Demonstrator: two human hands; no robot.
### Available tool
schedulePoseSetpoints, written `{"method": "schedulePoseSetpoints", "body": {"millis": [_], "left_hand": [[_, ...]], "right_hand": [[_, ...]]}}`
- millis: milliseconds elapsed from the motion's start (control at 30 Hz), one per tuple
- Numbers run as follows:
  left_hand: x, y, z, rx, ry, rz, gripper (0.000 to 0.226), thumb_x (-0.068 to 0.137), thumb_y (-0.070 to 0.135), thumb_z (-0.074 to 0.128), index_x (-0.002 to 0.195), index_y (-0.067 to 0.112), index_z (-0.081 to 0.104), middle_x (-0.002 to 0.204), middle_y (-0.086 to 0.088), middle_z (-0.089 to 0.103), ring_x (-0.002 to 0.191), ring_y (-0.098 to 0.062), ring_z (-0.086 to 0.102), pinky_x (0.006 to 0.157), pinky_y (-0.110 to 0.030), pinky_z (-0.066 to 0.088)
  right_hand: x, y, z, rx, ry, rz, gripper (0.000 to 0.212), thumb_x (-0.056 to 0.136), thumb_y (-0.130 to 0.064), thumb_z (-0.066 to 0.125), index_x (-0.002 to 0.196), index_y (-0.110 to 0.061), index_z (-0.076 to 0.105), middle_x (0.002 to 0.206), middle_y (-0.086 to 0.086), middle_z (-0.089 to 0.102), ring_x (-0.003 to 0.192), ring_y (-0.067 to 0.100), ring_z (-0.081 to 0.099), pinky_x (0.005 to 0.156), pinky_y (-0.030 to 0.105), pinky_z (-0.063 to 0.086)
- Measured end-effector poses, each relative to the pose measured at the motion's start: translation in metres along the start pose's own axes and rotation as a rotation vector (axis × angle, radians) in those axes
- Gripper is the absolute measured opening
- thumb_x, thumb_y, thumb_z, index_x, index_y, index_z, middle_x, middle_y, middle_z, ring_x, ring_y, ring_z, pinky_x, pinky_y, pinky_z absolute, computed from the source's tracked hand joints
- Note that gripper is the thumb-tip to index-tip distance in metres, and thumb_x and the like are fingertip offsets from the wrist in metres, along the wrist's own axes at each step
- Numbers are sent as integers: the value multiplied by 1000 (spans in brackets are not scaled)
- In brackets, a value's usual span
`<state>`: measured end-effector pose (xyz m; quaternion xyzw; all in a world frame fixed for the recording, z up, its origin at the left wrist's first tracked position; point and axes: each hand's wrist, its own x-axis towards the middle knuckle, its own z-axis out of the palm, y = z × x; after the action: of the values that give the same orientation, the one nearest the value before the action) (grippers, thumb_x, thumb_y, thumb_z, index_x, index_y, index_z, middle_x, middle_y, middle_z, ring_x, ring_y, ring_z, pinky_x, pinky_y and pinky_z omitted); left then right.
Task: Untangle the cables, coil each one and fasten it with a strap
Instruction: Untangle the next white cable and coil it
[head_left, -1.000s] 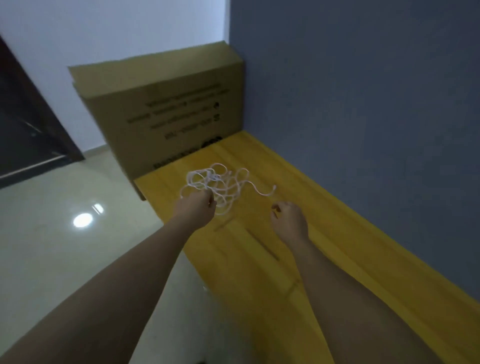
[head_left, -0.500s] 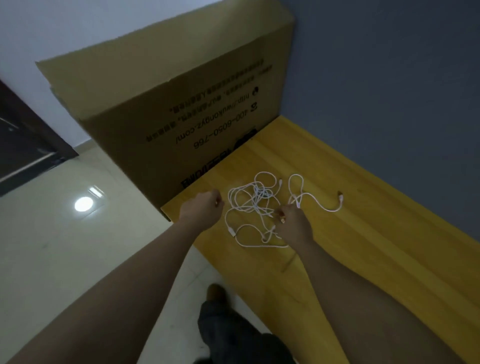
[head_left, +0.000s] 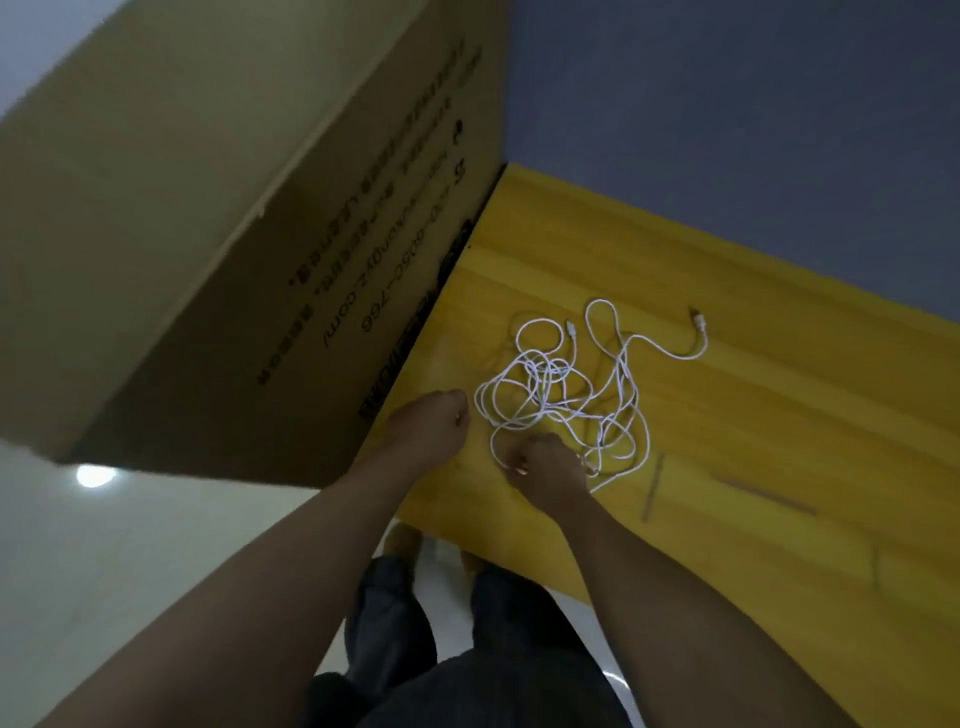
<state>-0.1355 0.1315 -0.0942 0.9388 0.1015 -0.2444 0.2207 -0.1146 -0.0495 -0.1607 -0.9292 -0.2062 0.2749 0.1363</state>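
Observation:
A tangle of thin white cables (head_left: 561, 395) lies on the yellow wooden table (head_left: 779, 415). One loose end with a plug (head_left: 698, 318) trails off to the right, and another connector (head_left: 571, 330) sticks out at the far side. My right hand (head_left: 545, 467) is at the near edge of the tangle, its fingers curled round a strand there. Just left of the tangle, my left hand (head_left: 434, 426) is a closed fist, apart from the nearest loop and holding nothing I can see. Two thin dark strips (head_left: 652, 486) (head_left: 763, 496), perhaps straps, lie on the table to the right.
A large cardboard box (head_left: 234, 234) stands against the table's left end, close to my left hand. A grey-blue wall (head_left: 727, 130) runs along the far side. The table's near edge is by my legs (head_left: 467, 649), with pale tiled floor (head_left: 130, 545) on the left.
My left hand let go of the tangle and now sits as a fist beside it. My right hand moved onto the near strands. The view came closer and tilted down.

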Motion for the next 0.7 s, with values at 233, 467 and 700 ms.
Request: {"method": "schedulePoseSetpoints", "body": {"millis": [233,467,700], "left_hand": [[35,32,-29,-57,-48,459,37,94,6,52,129,19,57,131,-2,50,117,-22,50,93,-33,46],[35,125,-89,-71,59,824,39,89,19,65,128,18,58,135,-2,50,127,-20,45,104,-31,37],[-21,220,-176,-213,56,1002,11,92,12,62,100,10,68,86,1,66,79,-13,61,77,-26,47]], "right_hand": [[-33,-4,-42,656,484,225,8,79,-6,68,76,-12,64,66,-2,57,63,9,53,62,29,43],[-85,-9,-140,735,856,197,18,80,-4,68,77,-21,65,77,-10,61,66,3,55,64,22,45],[-145,-21,-268,899,1154,79,6,86,-3,66,83,-9,66,68,-6,61,54,-2,50,53,14,39]]}}
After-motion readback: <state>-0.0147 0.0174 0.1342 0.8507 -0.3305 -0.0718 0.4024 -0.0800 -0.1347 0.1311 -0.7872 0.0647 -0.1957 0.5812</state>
